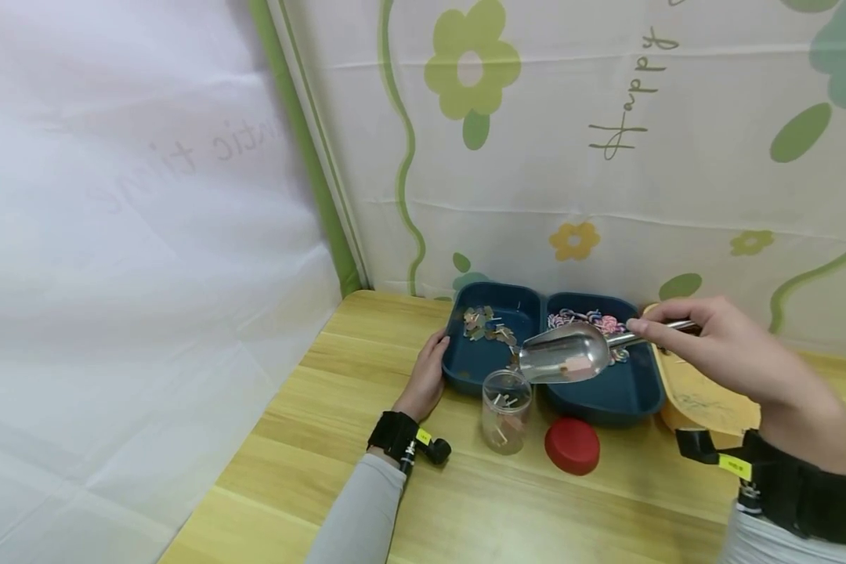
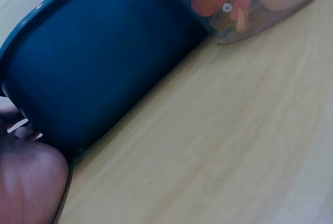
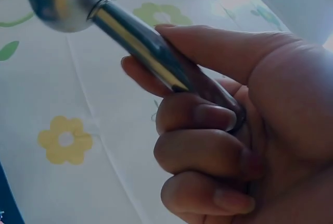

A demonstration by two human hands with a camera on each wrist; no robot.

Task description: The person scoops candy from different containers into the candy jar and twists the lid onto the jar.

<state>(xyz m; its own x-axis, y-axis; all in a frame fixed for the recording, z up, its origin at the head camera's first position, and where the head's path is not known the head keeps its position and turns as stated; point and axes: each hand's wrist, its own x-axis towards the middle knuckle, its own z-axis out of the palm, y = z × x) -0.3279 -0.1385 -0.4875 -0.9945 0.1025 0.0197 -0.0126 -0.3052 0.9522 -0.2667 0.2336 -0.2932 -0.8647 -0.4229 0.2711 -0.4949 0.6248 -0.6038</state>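
My right hand [image 1: 736,356] grips the handle of a metal scoop [image 1: 565,352], its fingers curled round it in the right wrist view. The scoop's mouth is at the rim of a clear jar [image 1: 506,439], tilted toward it. Inside the jar lie small coloured pieces, some with white sticks, like tiny lollipops. My left hand [image 1: 426,380] rests against the outer left wall of a dark blue bin [image 1: 465,368], fingers lying along it. Similar small stick pieces [image 1: 489,323] are in that bin. Part of the left hand is hidden behind the bin in the left wrist view.
A second blue bin [image 1: 599,399] with colourful twisted pieces adjoins on the right, partly behind the scoop. Beyond it stands a yellow bin [image 1: 712,399]. A red lid [image 1: 573,446] lies beside the jar on the wooden table [image 1: 507,517]. A printed cloth [image 1: 536,180] hangs behind.
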